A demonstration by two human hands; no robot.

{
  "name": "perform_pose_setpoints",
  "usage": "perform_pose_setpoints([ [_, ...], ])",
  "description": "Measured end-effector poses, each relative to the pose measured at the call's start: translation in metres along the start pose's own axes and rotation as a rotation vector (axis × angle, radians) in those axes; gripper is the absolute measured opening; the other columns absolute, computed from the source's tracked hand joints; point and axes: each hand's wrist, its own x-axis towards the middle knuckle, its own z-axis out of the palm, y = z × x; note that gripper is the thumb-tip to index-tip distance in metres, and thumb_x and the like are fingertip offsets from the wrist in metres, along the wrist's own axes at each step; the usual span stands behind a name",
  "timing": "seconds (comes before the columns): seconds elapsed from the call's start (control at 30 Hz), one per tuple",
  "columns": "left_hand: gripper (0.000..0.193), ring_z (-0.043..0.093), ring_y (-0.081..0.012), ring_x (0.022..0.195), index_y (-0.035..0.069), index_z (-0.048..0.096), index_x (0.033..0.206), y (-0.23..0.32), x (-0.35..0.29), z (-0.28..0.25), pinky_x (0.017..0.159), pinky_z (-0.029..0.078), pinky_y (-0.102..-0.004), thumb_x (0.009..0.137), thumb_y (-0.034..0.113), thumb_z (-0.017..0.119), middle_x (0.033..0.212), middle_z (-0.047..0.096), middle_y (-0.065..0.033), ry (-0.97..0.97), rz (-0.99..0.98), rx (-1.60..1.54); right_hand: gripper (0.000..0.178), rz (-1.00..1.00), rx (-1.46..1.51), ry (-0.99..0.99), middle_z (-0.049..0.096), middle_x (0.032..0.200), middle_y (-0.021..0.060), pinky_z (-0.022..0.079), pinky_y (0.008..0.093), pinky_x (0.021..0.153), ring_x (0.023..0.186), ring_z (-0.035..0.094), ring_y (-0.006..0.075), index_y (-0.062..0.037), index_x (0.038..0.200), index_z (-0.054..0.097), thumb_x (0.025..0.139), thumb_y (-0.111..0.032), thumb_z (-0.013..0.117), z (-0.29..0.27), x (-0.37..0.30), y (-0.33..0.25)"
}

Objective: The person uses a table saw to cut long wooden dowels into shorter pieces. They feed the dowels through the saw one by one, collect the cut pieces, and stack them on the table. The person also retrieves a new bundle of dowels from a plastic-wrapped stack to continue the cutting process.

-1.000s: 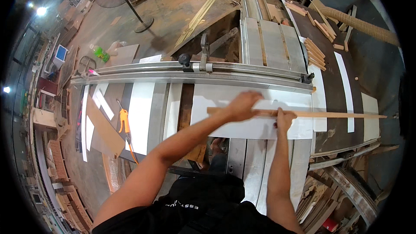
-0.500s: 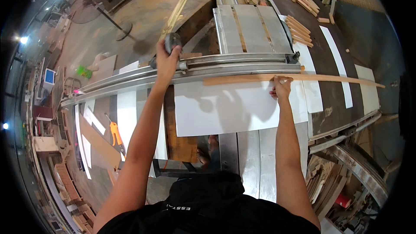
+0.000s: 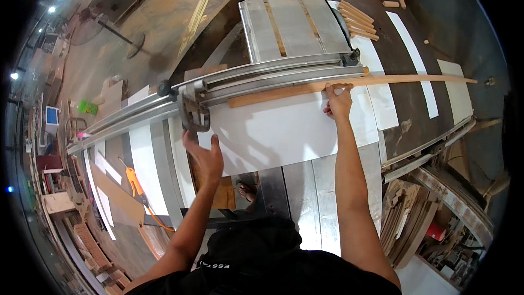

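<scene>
Workshop floor [image 3: 164, 16] cut off, left hand [image 3: 205, 157], fingers apart, right hand [image 3: 341, 102] on wooden strip [image 3: 295, 90], grip unclear

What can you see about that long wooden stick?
The wooden stick is long, slim and light brown. It lies sideways, close along the metal fence, partly over the white panel and reaching far past it to the right. The right hand touches it. It looks slightly bent, maybe just from the lens.

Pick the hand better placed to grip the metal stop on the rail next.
Probably the left hand: it is open and close to the metal stop, while the right hand, farther off, touches the wooden strip.
</scene>
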Motion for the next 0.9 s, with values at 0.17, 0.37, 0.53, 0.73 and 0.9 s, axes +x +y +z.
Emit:
perform_pose_setpoints([
  [0.17, 0.082, 0.026, -0.0465, 0.146, 0.002, 0.032, 0.146, 0.038, -0.034, 0.041, 0.116, 0.025, -0.0592, 0.08, 0.01, 0.078, 0.156, 0.025, -0.0305, -0.167, 0.567, -0.026, 0.108, 0.013, 0.027, -0.074, 0.061, 0.063, 0.0116, 0.047, 0.0331, 0.037, 0.043, 0.06, 0.0215, -0.0037, 0.159, -0.001, 0.088, -0.032, 0.074, -0.005, 0.001, 0.001],
  [0.37, 0.088, 0.023, -0.0394, 0.151, 0.003, 0.033, 0.152, 0.073, 0.061, 0.149, 0.119, 0.022, -0.0552, 0.082, 0.034, 0.077, 0.162, 0.025, -0.0216, -0.507, 0.793, 0.316, 0.062, -0.49, -0.395, 0.219, 0.067, 0.091, 0.0167, 0.055, 0.0418, 0.076, 0.085, 0.068, 0.0329, -0.0073, 0.139, 0.056, 0.083, -0.024, 0.077, -0.062, 0.076, 0.058],
  [0.53, 0.088, 0.025, -0.0313, 0.152, 0.008, 0.032, 0.155, 0.059, 0.065, 0.164, 0.12, 0.021, -0.0537, 0.086, 0.045, 0.071, 0.163, 0.027, -0.0153, -0.53, 0.822, 0.423, 0.059, -0.79, -0.873, 0.225, 0.052, 0.143, 0.0179, 0.052, 0.0434, 0.098, 0.119, 0.062, 0.0353, -0.0127, 0.134, 0.062, 0.081, -0.033, 0.078, -0.178, 0.175, 0.05],
  [0.73, 0.068, 0.033, -0.0296, 0.148, 0.014, 0.048, 0.147, 0.041, 0.051, 0.161, 0.12, 0.025, -0.0545, 0.088, 0.038, 0.072, 0.161, 0.034, -0.0098, -0.682, 0.941, 0.35, 0.044, -0.558, -0.823, -0.254, 0.066, 0.105, 0.0157, 0.051, 0.0377, 0.082, 0.093, 0.065, 0.0261, 0.0009, 0.11, 0.065, 0.08, -0.027, 0.082, -0.194, 0.216, 0.014],
  [0.9, 0.061, 0.041, -0.0243, 0.141, 0.008, 0.053, 0.141, 0.048, 0.046, 0.158, 0.117, 0.032, -0.0453, 0.09, 0.037, 0.069, 0.151, 0.046, -0.0092, -0.72, 1.061, 0.295, 0.036, -0.672, -0.889, -0.296, 0.059, 0.086, 0.0115, 0.048, 0.0372, 0.071, 0.078, 0.059, 0.0243, 0.0025, 0.097, 0.067, 0.072, -0.018, 0.084, -0.199, 0.226, 0.009],
])
